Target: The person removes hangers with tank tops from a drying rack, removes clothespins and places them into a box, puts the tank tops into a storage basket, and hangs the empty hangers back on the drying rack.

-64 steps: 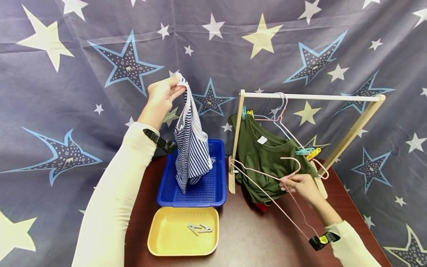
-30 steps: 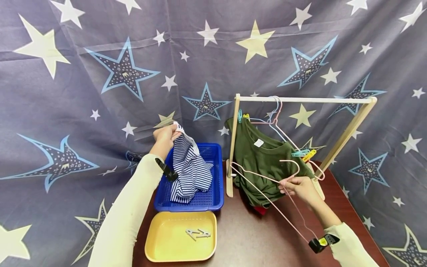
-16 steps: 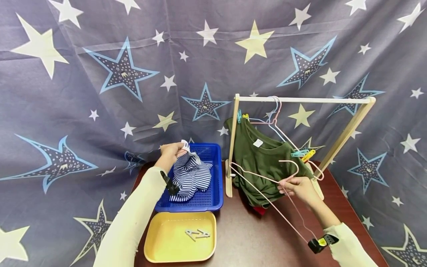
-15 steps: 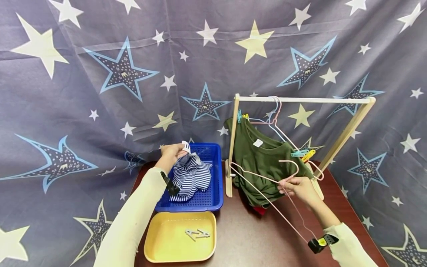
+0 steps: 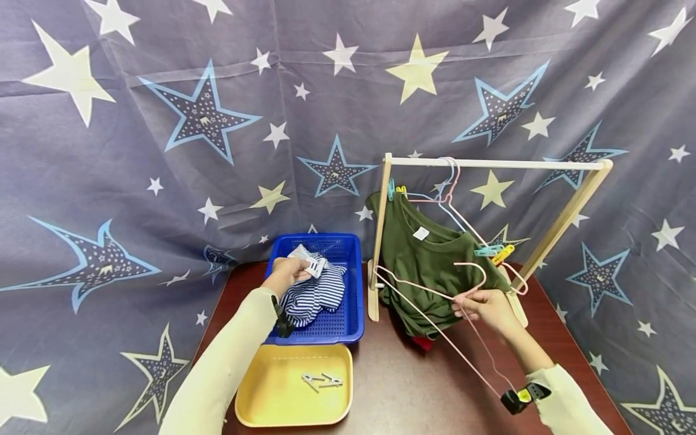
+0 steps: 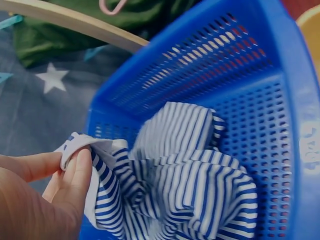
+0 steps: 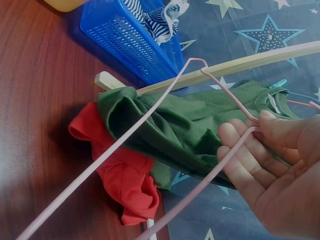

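Observation:
A blue-and-white striped tank top (image 5: 315, 296) lies bunched in the blue perforated basket (image 5: 356, 302). My left hand (image 5: 288, 273) pinches its white-trimmed edge just above the basket. In the left wrist view, the thumb and fingertips (image 6: 82, 165) grip the trim, while the rest of the striped tank top (image 6: 195, 175) rests in folds below. My right hand (image 5: 486, 308) pinches a pink wire hanger (image 5: 415, 281) below its hook. Seen in the right wrist view, the hanger (image 7: 125, 135) has nothing on it.
A small wooden rack (image 5: 489, 163) stands right of the basket. A dark green shirt (image 5: 424, 260) hangs there, held with clothespins (image 5: 502, 254); a red garment (image 7: 130, 180) shows beneath. A yellow tray (image 5: 272, 393) with grey clothespins (image 5: 326, 380) sits in front of the basket.
My left hand has come down with the striped tank top, which was held up over the basket and now lies folded in it. My right hand with the hanger has hardly moved.

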`<state>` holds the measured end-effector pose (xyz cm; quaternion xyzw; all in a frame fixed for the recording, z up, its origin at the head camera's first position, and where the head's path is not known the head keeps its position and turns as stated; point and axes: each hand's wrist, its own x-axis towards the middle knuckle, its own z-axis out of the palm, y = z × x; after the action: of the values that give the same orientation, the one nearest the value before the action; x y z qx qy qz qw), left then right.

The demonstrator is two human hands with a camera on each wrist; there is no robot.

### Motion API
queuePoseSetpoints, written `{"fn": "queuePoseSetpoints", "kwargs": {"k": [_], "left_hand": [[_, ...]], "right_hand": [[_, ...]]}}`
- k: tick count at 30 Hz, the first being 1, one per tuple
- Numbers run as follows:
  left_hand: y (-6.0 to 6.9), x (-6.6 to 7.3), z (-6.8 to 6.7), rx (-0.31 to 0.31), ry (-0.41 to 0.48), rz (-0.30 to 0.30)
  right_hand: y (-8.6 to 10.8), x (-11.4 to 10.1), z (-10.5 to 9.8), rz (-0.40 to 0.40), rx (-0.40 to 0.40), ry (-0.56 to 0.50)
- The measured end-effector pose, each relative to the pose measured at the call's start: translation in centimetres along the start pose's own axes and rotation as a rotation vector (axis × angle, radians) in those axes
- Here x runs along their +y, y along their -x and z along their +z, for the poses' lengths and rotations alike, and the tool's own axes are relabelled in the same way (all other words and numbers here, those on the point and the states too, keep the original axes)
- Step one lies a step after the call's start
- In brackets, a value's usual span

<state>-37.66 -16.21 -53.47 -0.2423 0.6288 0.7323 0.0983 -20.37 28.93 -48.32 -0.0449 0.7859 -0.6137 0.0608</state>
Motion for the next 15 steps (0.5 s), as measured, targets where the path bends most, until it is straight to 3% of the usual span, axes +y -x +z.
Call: {"fn": "queuePoseSetpoints", "kwargs": {"k": [1, 2, 4, 7, 15], "left_hand": [[0.5, -0.1, 0.1, 0.03, -0.021, -0.009], [2.4, 0.3, 0.5, 0.07, -0.047, -0.02], [3.6, 0.1, 0.6, 0.083, -0.052, -0.02], [3.7, -0.8, 0.5, 0.094, -0.072, -0.025], [2.2, -3.3, 0.8, 0.142, -0.143, -0.034]], "right_hand": [[0.0, 0.0, 0.0, 0.001, -0.001, 0.001], [0.0, 0.0, 0.0, 0.001, -0.001, 0.001], [0.0, 0.0, 0.1, 0.002, -0.005, -0.002], [0.1, 0.0, 0.1, 0.001, -0.012, 0.0], [0.1, 0.0, 0.2, 0.009, -0.019, 0.007]]}}
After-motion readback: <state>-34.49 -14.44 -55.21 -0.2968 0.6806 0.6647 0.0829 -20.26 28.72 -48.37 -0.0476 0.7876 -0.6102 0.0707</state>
